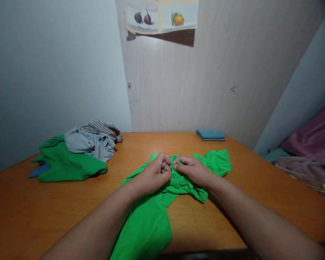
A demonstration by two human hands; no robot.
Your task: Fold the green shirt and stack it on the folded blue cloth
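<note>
A bright green shirt [148, 224] lies crumpled on the wooden table in front of me, one part of it hanging toward the near edge. My left hand [158, 171] is closed in a pinch on the shirt's upper middle. Close beside it, my right hand [191, 169] also pinches the fabric with thumb and forefinger, near what looks like a buttoned strip. The fingertips of both hands almost meet. Exactly which bit of cloth each one grips is partly hidden by the fingers. A bunched portion of the shirt extends to the right, past my right hand.
On the left of the table [70, 213] sits a heap of clothes: a green garment [70, 166], a grey one [83, 141] and a striped one [97, 127]. A folded blue cloth [211, 135] lies at the back right. Pink fabric [314, 135] is beyond the right edge.
</note>
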